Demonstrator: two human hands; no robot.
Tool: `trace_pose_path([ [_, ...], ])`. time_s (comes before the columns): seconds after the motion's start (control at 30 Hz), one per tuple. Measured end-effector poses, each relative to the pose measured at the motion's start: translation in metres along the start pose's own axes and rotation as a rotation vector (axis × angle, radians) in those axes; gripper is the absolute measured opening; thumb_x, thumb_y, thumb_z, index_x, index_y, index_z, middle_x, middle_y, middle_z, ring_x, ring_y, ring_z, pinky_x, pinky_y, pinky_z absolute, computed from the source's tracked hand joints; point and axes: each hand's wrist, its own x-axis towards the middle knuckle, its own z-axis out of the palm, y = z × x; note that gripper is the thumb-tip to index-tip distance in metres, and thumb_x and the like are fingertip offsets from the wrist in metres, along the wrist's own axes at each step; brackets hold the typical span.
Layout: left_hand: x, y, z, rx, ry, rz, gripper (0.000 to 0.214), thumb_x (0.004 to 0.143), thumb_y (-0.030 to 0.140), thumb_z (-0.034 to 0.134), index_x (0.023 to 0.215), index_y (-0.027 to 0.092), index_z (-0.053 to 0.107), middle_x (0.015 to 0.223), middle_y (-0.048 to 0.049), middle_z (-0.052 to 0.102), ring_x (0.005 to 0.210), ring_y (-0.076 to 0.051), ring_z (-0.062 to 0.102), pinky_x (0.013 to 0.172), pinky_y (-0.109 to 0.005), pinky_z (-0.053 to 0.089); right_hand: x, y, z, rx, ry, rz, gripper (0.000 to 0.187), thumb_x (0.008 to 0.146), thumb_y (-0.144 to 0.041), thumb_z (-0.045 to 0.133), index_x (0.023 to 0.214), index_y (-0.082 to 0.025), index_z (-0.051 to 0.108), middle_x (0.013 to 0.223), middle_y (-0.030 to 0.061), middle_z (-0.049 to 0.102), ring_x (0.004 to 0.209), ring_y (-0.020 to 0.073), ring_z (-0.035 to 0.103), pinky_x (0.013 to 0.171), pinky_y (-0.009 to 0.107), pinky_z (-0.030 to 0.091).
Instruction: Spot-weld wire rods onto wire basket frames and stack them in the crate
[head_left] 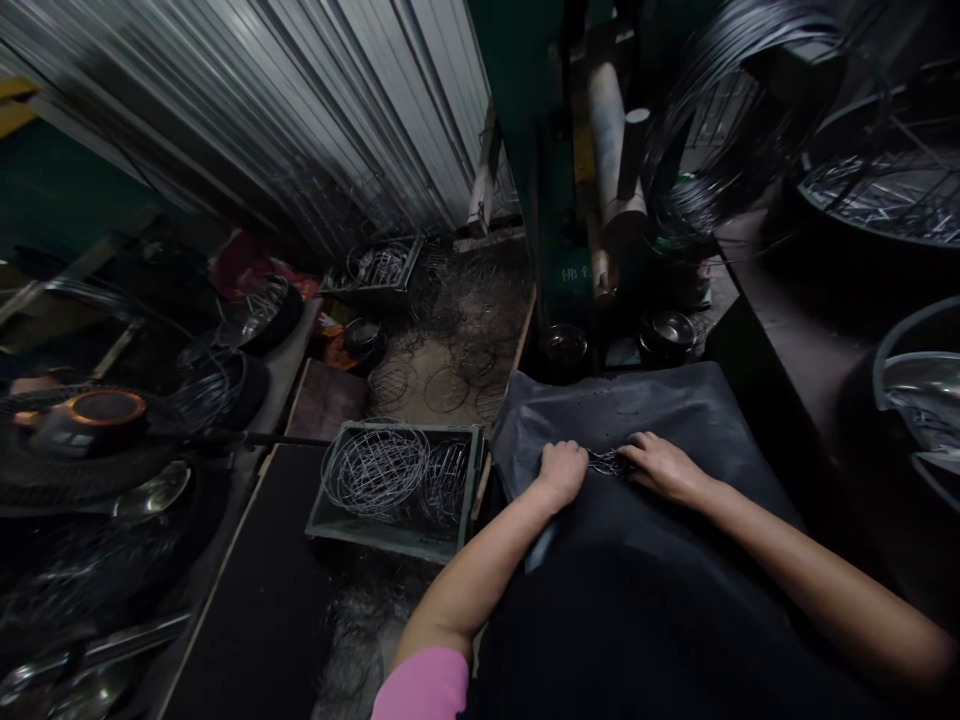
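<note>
A small bunch of thin metal wire pieces (606, 463) lies on the dark cloth (622, 395) spread over my lap. My left hand (564, 473) is closed in a fist at the left end of the bunch, its fingertips hidden from view. From the other side my right hand (666, 468) has its fingers bent over the right end, thumb side toward the wires. Only the stretch of wire between the two hands shows; its exact shape is too dark to make out.
Left of my lap, a green crate (394, 540) holds round wire grids (382, 468). Machinery (611, 150) with a thick cylinder stands ahead. A wire coil (675, 130) hangs at upper right. Tubs of metal parts (892, 195) line the right; a fan-like round object (105, 408) sits left.
</note>
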Motion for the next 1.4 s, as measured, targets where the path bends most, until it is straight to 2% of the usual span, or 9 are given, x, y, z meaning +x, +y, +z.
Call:
trace_pose_path([
  [0.13, 0.0, -0.006, 0.009, 0.096, 0.066, 0.1, 0.026, 0.091, 0.013, 0.032, 0.1, 0.009, 0.056, 0.097, -0.0138, 0.057, 0.093, -0.025, 0.054, 0.08, -0.041, 0.04, 0.003, -0.002, 0.003, -0.051, -0.005, 0.009, 0.022, 0.079, -0.016, 0.058, 0.101, -0.017, 0.061, 0.092, 0.0093, 0.059, 0.082, 0.0209, 0.056, 0.071, 0.029, 0.044],
  [0.33, -0.008, -0.014, 0.01, 0.151, 0.14, 0.136, 0.027, 0.09, 0.009, 0.028, 0.096, 0.008, 0.055, 0.094, -0.0151, 0.055, 0.09, -0.026, 0.051, 0.082, -0.043, 0.036, 0.006, -0.009, 0.01, -0.069, 0.014, 0.099, 0.017, 0.083, -0.017, 0.053, 0.098, -0.015, 0.061, 0.091, 0.0102, 0.06, 0.083, 0.0218, 0.057, 0.073, 0.031, 0.044],
  [0.5, -0.013, -0.03, 0.006, 0.132, 0.146, 0.089, 0.026, 0.092, 0.012, 0.028, 0.098, 0.01, 0.053, 0.096, -0.0127, 0.055, 0.092, -0.024, 0.049, 0.083, -0.041, 0.034, -0.002, 0.004, 0.016, 0.186, 0.106, 0.122, 0.032, 0.086, -0.026, 0.051, 0.115, -0.014, 0.054, 0.103, 0.0122, 0.058, 0.091, 0.022, 0.059, 0.08, 0.033, 0.047],
  [0.7, -0.015, -0.042, 0.005, 0.06, 0.107, 0.065, 0.024, 0.094, 0.03, 0.037, 0.099, 0.015, 0.054, 0.098, -0.0092, 0.056, 0.095, -0.021, 0.051, 0.082, -0.038, 0.033, -0.007, 0.023, 0.028, 0.412, 0.218, 0.168, 0.03, 0.086, -0.03, 0.046, 0.112, -0.019, 0.057, 0.101, 0.0096, 0.06, 0.092, 0.0215, 0.06, 0.084, 0.035, 0.049],
  [0.93, -0.018, -0.038, 0.005, 0.135, 0.105, 0.138, 0.022, 0.091, 0.015, 0.035, 0.096, 0.013, 0.056, 0.097, -0.0116, 0.056, 0.095, -0.024, 0.049, 0.079, -0.039, 0.034, -0.013, 0.012, 0.025, 0.286, 0.163, 0.153, 0.034, 0.082, -0.03, 0.052, 0.113, -0.018, 0.057, 0.109, 0.0127, 0.058, 0.1, 0.0248, 0.057, 0.086, 0.038, 0.048],
  [1.07, -0.023, -0.038, 0.008, 0.144, 0.136, 0.115, 0.025, 0.091, 0.01, 0.031, 0.096, 0.012, 0.055, 0.097, -0.0134, 0.055, 0.095, -0.024, 0.047, 0.082, -0.04, 0.033, -0.013, -0.001, 0.024, 0.18, 0.104, 0.186, 0.028, 0.082, -0.016, 0.048, 0.107, -0.015, 0.06, 0.101, 0.0131, 0.06, 0.09, 0.0234, 0.059, 0.078, 0.036, 0.05],
  [1.17, -0.027, -0.041, 0.008, 0.14, 0.148, 0.09, 0.026, 0.092, 0.012, 0.029, 0.097, 0.013, 0.054, 0.099, -0.0128, 0.054, 0.095, -0.023, 0.047, 0.083, -0.039, 0.033, -0.003, -0.008, 0.021, 0.234, 0.09, 0.143, 0.027, 0.084, -0.013, 0.042, 0.102, -0.017, 0.062, 0.095, 0.0099, 0.061, 0.085, 0.0193, 0.06, 0.077, 0.031, 0.05],
  [1.27, -0.027, -0.042, 0.004, 0.12, 0.172, 0.072, 0.028, 0.094, 0.019, 0.026, 0.101, 0.014, 0.053, 0.101, -0.0118, 0.054, 0.096, -0.023, 0.046, 0.082, -0.037, 0.035, 0.003, -0.006, 0.016, 0.243, 0.111, 0.1, 0.026, 0.085, -0.017, 0.046, 0.107, -0.018, 0.06, 0.103, 0.01, 0.06, 0.092, 0.0199, 0.06, 0.081, 0.031, 0.049],
  [1.4, -0.022, -0.025, -0.004, 0.071, 0.229, 0.151, 0.033, 0.095, 0.027, 0.023, 0.106, 0.016, 0.053, 0.103, -0.0116, 0.054, 0.098, -0.022, 0.047, 0.082, -0.036, 0.036, -0.005, 0.009, 0.012, 0.18, 0.118, 0.168, 0.03, 0.086, -0.022, 0.047, 0.113, -0.018, 0.058, 0.108, 0.0113, 0.06, 0.095, 0.0222, 0.06, 0.079, 0.032, 0.05],
])
